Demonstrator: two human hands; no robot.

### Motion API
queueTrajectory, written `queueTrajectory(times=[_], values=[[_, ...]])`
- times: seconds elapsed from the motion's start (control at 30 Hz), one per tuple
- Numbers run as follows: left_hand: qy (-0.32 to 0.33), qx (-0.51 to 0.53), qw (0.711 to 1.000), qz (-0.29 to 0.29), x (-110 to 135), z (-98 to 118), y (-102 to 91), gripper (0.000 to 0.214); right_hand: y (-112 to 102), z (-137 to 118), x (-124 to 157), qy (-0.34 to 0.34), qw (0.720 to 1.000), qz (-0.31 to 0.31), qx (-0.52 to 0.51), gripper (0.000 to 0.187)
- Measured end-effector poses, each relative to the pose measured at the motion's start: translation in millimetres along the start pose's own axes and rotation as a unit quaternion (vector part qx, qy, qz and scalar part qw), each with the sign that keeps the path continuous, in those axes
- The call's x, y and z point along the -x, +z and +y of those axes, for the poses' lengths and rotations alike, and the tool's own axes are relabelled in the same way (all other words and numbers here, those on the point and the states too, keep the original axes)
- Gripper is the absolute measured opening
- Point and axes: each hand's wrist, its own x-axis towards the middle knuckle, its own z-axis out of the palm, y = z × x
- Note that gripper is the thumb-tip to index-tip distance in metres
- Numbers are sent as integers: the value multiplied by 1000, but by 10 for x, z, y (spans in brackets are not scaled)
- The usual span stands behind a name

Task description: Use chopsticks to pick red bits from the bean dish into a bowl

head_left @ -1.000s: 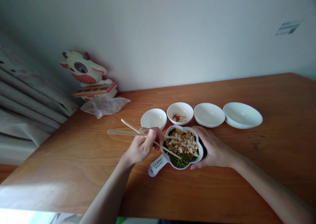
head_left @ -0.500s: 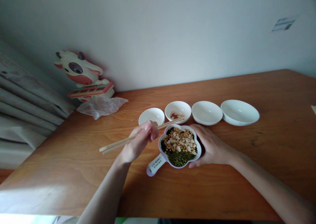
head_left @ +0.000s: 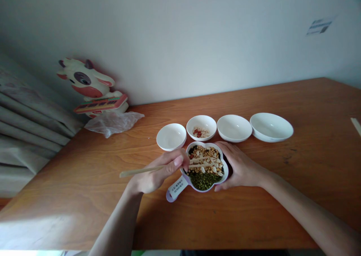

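My left hand [head_left: 162,169] is closed around a pair of wooden chopsticks [head_left: 141,171], whose tips lie over the pale peanuts [head_left: 211,159] in a lilac-rimmed, flower-shaped container. That handled container [head_left: 177,189] also holds yellow soybeans, green mung beans [head_left: 205,181] and some dark beans. Around its right side my right hand [head_left: 239,165] grips it, thumb at the near edge. Just behind it stands a white bowl [head_left: 201,117] with peanut pieces and red bits inside. Whether the chopstick tips pinch a peanut is too small to tell.
Beside that bowl stand a white bowl [head_left: 171,135] on the left and two more, a round bowl [head_left: 234,128] and a wider bowl [head_left: 271,127], on the right. A cow toy with keyboard [head_left: 93,83] and a plastic bag [head_left: 114,123] sit at the back left.
My left hand has brought the chopsticks down and toward me, from the bowl with peanut pieces to over the container. My right hand keeps its hold. The view has shifted slightly.
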Motion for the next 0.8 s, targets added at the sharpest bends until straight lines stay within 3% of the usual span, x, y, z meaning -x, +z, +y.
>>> queueTrajectory(times=[0.13, 0.33, 0.8], values=[[28, -22, 998, 55, -19, 1, 33, 61, -6, -17, -6, 12, 1000, -2, -6, 133], [49, -33, 996, 63, -22, -20, 43, 62, -3, -18, -3, 10, 1000, 1, -16, 133], [-15, -45, 999, -10, -18, 21, 38, 42, 26, 29, 24, 4, 1000, 3, 4, 136]])
